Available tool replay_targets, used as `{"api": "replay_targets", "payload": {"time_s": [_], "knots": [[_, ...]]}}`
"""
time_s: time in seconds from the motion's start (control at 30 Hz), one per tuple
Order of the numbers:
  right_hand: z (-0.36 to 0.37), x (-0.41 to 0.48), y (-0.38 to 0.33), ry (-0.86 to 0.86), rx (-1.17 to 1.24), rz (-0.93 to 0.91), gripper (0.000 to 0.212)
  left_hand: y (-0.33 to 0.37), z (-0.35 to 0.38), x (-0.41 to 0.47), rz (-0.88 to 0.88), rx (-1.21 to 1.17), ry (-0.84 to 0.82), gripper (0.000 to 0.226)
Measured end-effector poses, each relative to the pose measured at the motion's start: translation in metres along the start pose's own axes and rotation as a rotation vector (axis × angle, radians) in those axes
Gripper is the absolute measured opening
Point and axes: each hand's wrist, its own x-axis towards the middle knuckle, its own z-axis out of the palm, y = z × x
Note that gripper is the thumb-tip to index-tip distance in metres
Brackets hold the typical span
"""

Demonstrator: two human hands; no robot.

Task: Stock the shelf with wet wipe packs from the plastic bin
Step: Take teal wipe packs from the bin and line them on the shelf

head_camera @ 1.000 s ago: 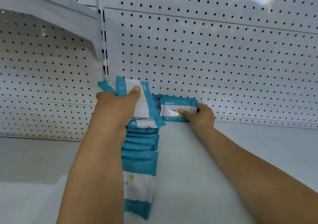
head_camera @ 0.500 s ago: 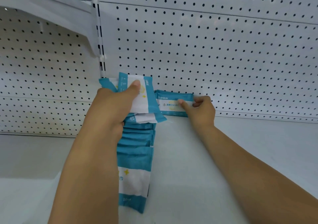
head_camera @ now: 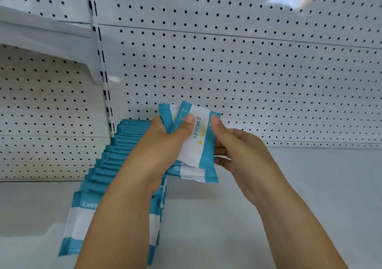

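While the white shelf [head_camera: 289, 206] carries a filed row of packs [head_camera: 115, 165] at left, the left hand [head_camera: 161, 151] grips a small bunch [head_camera: 165, 114] upright above it, and the right hand [head_camera: 241, 151], just beside, pinches the front pack [head_camera: 196, 142] by its right edge.

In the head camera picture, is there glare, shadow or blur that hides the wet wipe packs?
Head view: a glare patch brightens the pegboard wall at top right, far from the held packs; head view: a soft shadow lies on the wall just behind them; head view: their print is slightly blurred, and the slotted upright leans, likely wide-angle distortion.
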Motion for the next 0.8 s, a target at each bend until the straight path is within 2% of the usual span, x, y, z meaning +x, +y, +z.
{"api": "replay_targets", "payload": {"time_s": [0.13, 0.27, 0.33, 0.47, 0.63, 0.7, 0.8], "knots": [[-0.009, 0.002, 0.009, 0.019, -0.024, 0.002, 0.029, 0.003, 0.005, 0.000, -0.036, -0.003, 0.010, 0.032], [-0.005, 0.012, 0.003, 0.046, 0.130, -0.014, 0.013, 0.006, 0.008, -0.001, -0.041, -0.039, 0.022, 0.020], [-0.004, 0.015, 0.004, 0.100, 0.178, -0.037, 0.013, 0.006, 0.009, 0.000, 0.000, 0.015, 0.065, 0.022], [-0.012, 0.016, 0.009, 0.151, 0.098, -0.157, 0.012, 0.008, 0.011, -0.003, 0.099, 0.068, 0.166, 0.029], [-0.016, 0.012, 0.009, 0.105, 0.044, -0.305, 0.010, 0.010, 0.008, -0.005, 0.130, 0.063, 0.150, 0.040], [-0.014, 0.011, 0.010, 0.136, 0.090, -0.305, 0.008, 0.007, 0.007, -0.005, 0.120, 0.044, 0.144, 0.039], [-0.016, 0.011, 0.011, 0.141, 0.191, -0.207, 0.024, 0.006, 0.005, -0.005, 0.154, -0.018, 0.211, 0.039]]}}
